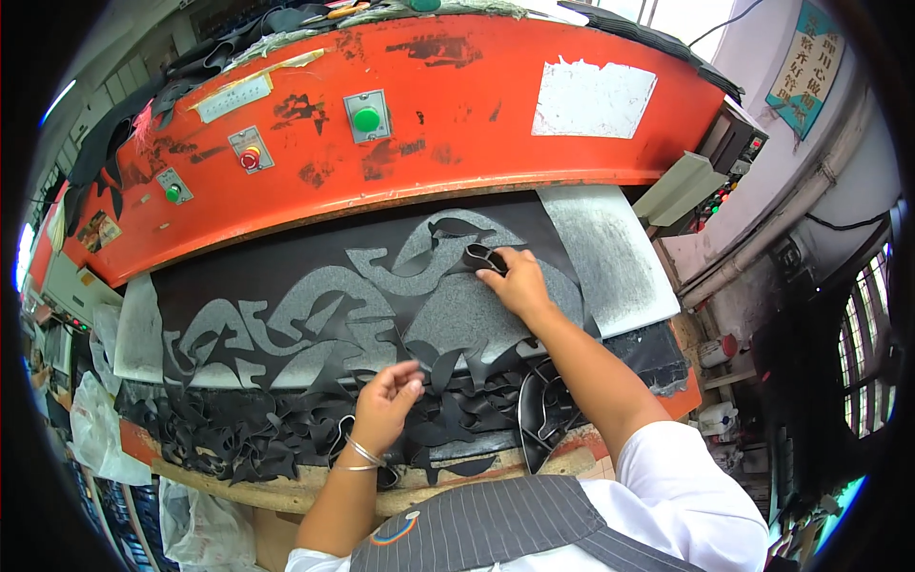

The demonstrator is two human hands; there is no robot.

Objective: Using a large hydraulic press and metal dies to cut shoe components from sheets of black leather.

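Note:
My right hand (518, 284) grips a small dark metal cutting die (484, 256), a curved open loop, over the far right part of a black sheet of material (334, 253). Curved shapes have been cut from that sheet, and the pale grey cutting board (610, 250) shows through. My left hand (389, 400) is above the sheet's near edge, fingers loosely bent and apart, with nothing visible in it. A larger metal cutting die (541, 419) lies at the near right, below my right forearm. Another metal edge is partly hidden behind my left wrist.
A red press beam (429, 114) with green and red buttons spans the far side. Black offcuts (248, 424) heap along the near edge. A control box (729, 143) is at the right. Plastic bags (105, 429) hang at the left.

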